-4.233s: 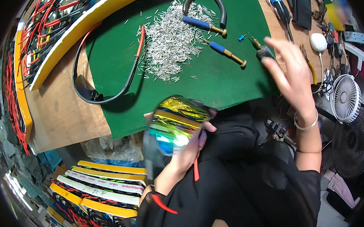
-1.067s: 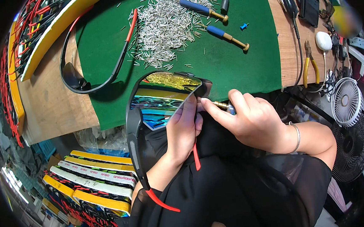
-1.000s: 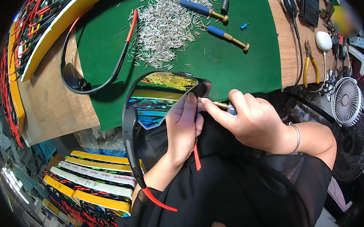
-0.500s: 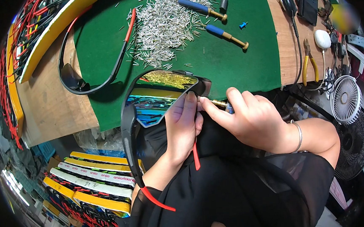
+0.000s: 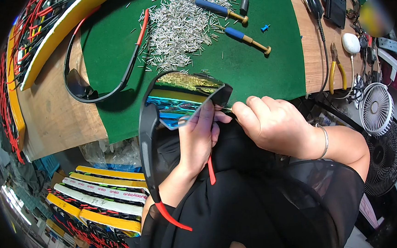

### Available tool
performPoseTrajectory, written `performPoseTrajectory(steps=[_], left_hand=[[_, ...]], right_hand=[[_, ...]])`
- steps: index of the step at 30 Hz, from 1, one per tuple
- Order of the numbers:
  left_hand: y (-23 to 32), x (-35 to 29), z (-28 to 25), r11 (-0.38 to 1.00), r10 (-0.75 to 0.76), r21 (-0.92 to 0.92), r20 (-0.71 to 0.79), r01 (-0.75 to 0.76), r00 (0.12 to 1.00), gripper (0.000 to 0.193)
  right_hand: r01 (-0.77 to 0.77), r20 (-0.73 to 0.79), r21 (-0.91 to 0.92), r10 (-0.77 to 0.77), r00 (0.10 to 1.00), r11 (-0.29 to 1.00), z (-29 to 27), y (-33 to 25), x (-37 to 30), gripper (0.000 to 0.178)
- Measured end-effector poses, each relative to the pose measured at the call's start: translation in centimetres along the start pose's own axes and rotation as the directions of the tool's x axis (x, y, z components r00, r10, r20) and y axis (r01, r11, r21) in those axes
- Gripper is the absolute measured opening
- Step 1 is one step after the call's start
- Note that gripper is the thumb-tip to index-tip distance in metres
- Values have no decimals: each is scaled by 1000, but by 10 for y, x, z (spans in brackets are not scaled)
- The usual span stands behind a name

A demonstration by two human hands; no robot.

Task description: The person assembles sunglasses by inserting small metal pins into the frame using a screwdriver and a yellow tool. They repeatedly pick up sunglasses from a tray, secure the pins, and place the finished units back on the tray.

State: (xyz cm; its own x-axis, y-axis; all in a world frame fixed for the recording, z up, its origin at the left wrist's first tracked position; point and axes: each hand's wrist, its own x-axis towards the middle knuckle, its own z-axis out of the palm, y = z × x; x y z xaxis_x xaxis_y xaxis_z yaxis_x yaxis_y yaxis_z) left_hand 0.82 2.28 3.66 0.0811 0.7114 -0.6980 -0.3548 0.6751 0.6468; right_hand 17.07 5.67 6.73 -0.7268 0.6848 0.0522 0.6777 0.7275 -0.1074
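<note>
My left hand (image 5: pixel 198 138) is closed on a pair of sunglasses (image 5: pixel 146 141) with a mirrored lens, black frame and red temple tips, pinching it near the hinge at its right side. One temple hangs toward my lap. Close by, my right hand (image 5: pixel 272 121) is closed around a thin-shafted screwdriver (image 5: pixel 225 108), its tip by that hinge. My fingers hide the handle. Whether the tip touches a screw is too small to tell. Beyond them, a heap of small silvery pins or screws (image 5: pixel 178 31) lies on the green mat (image 5: pixel 277 67).
Another pair of sunglasses (image 5: pixel 124 81) rests on the mat's left. Two blue-handled screwdrivers (image 5: pixel 248 40) lie right of the heap. Pliers (image 5: pixel 336 70) with yellow grips and a white fan (image 5: pixel 377 107) stand to the right. Boxes of glasses (image 5: pixel 102 190) sit at lower left.
The sunglasses have tilted and shifted slightly right. My right hand has turned and closed over the screwdriver, covering its brass collar and blue handle.
</note>
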Motion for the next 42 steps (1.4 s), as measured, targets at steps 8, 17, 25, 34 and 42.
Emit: performPoseTrajectory(steps=[8, 17, 25, 34, 42], left_hand=[[3, 2, -2, 1000, 0, -22, 23, 0, 1000, 27], [2, 4, -5, 1000, 14, -12, 40, -13, 999, 25], [-1, 5, -8, 996, 67, 58, 54, -71, 996, 29], [1, 4, -6, 993, 59, 103, 30, -62, 998, 37], [21, -2, -16, 986, 38, 165, -57, -28, 998, 27]], right_hand=[[20, -25, 30, -19, 1000, 999, 4, 0, 3, 9], [8, -37, 79, -5, 999, 997, 8, -3, 7, 14], [9, -27, 81, -7, 1000, 997, 9, -6, 8, 17], [52, -47, 36, -50, 998, 998, 8, -5, 4, 24], [5, -5, 199, -4, 1000, 980, -3, 11, -12, 24]])
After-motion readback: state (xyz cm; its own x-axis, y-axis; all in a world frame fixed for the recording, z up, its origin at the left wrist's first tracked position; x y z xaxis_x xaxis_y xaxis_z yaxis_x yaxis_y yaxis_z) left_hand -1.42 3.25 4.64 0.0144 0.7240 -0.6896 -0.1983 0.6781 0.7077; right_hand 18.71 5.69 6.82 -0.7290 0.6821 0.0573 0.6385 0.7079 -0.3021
